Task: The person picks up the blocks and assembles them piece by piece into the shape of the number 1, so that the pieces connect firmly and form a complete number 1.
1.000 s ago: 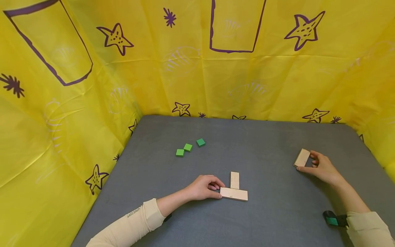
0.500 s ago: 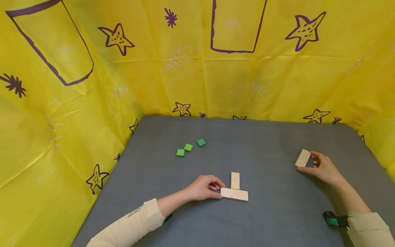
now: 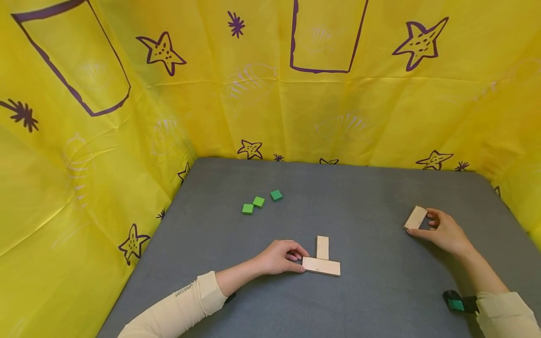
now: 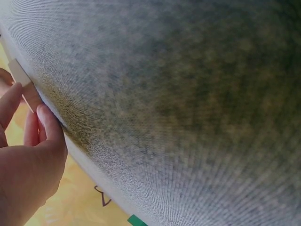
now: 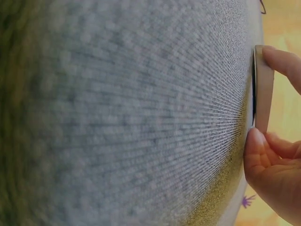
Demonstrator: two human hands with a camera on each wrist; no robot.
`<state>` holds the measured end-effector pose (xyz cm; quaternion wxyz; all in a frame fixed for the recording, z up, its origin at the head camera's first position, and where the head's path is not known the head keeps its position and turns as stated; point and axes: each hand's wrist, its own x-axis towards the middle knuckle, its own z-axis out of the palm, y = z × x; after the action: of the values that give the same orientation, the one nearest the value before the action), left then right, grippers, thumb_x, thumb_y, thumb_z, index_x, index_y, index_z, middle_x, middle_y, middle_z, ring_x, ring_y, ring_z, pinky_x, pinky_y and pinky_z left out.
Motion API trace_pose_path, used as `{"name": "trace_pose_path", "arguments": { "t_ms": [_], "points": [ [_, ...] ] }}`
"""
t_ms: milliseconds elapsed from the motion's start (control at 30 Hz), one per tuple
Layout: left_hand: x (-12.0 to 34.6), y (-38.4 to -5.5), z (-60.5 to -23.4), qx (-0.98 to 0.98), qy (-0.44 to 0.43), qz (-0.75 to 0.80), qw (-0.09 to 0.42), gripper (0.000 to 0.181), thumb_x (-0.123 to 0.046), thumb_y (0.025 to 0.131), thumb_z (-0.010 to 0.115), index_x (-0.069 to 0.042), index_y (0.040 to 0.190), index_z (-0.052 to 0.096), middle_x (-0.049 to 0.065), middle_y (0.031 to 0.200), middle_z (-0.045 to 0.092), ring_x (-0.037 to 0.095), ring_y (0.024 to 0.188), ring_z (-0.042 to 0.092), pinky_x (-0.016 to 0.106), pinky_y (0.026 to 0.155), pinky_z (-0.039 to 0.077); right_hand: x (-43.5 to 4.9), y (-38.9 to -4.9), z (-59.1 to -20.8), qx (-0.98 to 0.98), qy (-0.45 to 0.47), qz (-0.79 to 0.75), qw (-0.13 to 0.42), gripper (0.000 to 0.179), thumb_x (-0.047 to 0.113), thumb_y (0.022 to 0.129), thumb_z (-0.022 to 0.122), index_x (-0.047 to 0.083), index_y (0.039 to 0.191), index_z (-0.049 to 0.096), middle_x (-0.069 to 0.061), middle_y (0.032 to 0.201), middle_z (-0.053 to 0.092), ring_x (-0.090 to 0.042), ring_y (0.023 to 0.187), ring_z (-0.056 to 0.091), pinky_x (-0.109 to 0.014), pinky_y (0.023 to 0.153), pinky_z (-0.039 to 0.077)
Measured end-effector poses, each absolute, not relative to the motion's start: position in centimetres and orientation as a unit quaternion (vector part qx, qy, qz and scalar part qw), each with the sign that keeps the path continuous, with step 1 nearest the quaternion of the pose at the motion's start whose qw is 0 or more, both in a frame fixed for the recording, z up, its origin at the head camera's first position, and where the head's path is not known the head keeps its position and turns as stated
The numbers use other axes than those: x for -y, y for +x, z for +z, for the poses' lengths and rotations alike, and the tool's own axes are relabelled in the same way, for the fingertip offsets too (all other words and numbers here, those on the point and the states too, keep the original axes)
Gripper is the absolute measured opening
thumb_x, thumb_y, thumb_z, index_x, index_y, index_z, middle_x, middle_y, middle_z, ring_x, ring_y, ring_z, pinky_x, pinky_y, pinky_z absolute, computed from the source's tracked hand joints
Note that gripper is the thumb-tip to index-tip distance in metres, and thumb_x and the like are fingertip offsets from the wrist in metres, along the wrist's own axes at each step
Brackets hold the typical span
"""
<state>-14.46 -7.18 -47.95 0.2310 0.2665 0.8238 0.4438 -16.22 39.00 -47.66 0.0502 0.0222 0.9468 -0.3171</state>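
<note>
My left hand pinches the left end of a flat, pale wooden block between thumb and fingers. This block lies crosswise on the grey table, and a second wooden block extends away from its far long side, so the pair looks like an upside-down T. Over at the right, my right hand grips a third wooden block by its two ends, thumb at the near end. In the right wrist view that block is close against the table surface, with a dark line along its underside.
Toward the back left of the table lie two light green square tiles and a darker green tile. Yellow cloth with purple starfish drawings hangs behind the table and along its sides.
</note>
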Motion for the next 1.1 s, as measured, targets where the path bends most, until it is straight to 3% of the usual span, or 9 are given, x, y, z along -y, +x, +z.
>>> {"name": "trace_pose_path", "arguments": {
  "t_ms": [633, 1100],
  "points": [
    [7.3, -14.4, -48.0, -0.826, 0.267, 0.442, 0.225, 0.027, -0.009, 0.080, 0.081, -0.011, 0.105, 0.073, -0.007, 0.094, 0.064, 0.004, 0.086, 0.060, 0.017, 0.080, 0.051, -36.8, -16.3, -47.2, -0.948, 0.033, -0.316, 0.030, 0.098, 0.045, 0.081, 0.077, -0.020, 0.137, 0.030, -0.039, 0.126, 0.045, -0.049, 0.110, 0.049, -0.060, 0.084, 0.042],
    [7.2, -14.4, -47.9, -0.827, 0.268, 0.440, 0.227, 0.027, -0.008, 0.080, 0.081, -0.011, 0.105, 0.072, -0.007, 0.094, 0.064, 0.001, 0.085, 0.059, 0.016, 0.080, 0.050, -34.2, -16.6, -46.1, -0.933, 0.048, -0.353, 0.044, 0.101, 0.048, 0.082, 0.075, -0.018, 0.142, 0.026, -0.036, 0.132, 0.042, -0.048, 0.114, 0.047, -0.058, 0.085, 0.043]
  ]
}}
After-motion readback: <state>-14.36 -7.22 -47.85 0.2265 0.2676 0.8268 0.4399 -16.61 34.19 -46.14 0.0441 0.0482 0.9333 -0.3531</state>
